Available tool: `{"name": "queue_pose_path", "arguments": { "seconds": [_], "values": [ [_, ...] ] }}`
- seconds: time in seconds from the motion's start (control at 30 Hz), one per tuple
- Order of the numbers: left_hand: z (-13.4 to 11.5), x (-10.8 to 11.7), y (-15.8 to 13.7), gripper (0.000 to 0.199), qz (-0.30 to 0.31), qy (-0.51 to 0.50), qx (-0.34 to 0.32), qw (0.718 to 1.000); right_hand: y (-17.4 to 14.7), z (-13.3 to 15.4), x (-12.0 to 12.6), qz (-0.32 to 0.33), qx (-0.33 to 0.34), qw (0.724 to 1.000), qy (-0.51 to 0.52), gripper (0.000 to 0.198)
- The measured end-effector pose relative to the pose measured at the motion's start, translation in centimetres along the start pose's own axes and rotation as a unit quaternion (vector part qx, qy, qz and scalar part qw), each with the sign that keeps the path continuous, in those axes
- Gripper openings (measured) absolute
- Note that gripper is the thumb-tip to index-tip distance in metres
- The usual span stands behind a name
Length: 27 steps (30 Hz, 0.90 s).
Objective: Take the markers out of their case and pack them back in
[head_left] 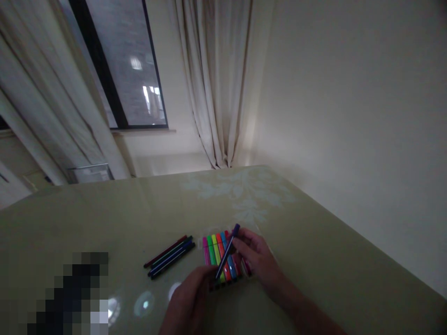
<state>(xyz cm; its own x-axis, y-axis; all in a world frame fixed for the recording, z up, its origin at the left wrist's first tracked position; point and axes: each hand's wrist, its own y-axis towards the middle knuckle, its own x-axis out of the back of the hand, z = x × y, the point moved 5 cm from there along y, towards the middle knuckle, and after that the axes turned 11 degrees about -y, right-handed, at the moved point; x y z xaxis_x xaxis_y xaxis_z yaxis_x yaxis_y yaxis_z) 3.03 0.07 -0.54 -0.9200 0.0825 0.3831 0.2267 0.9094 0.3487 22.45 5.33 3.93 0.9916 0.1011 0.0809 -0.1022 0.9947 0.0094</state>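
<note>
A dark felt-tip pen [228,251] with a purple-blue cap slants over a clear case [200,243] of coloured markers [219,249]. My right hand [258,256] pinches the pen by its upper part, right of the case. Curled at the case's near left corner is my left hand [190,295], its fingertips close to the pen's lower end. Most of its fingers are hidden from view, so what they grip does not show. The markers lie side by side in pink, green, yellow, orange, blue and red. Left of the case, several slim dark felt-tip pens [170,258] lie bundled on the table.
The glossy green table [118,218] bears a pale leaf pattern at its far right. A wall [349,116] runs along the right side. Curtains [216,83] and a window [129,65] stand beyond the far edge. A pixelated dark patch [66,298] covers the lower left.
</note>
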Motion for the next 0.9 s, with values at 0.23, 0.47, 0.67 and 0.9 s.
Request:
{"name": "queue_pose_path", "arguments": {
  "seconds": [0.23, 0.47, 0.67, 0.9],
  "values": [
    [0.5, -0.8, -0.5, 0.032, 0.056, 0.248, -0.181, 0.950, 3.0, -1.3, 6.7, -0.044, 0.000, 0.974, -0.222, 0.035],
    [-0.5, 0.0, -0.1, 0.028, 0.080, 0.277, -0.195, 0.938, 2.5, -2.1, 5.2, -0.019, 0.015, 0.946, -0.322, 0.020],
    [-0.1, 0.1, 0.0, 0.029, 0.081, 0.277, -0.166, 0.943, 2.4, -2.4, 5.0, -0.005, -0.005, 0.933, -0.359, 0.006],
    [-0.3, -0.1, 0.1, 0.031, 0.087, 0.253, -0.159, 0.950, 2.4, -2.2, 4.9, -0.012, 0.005, 0.898, -0.439, 0.012]
  ]
}}
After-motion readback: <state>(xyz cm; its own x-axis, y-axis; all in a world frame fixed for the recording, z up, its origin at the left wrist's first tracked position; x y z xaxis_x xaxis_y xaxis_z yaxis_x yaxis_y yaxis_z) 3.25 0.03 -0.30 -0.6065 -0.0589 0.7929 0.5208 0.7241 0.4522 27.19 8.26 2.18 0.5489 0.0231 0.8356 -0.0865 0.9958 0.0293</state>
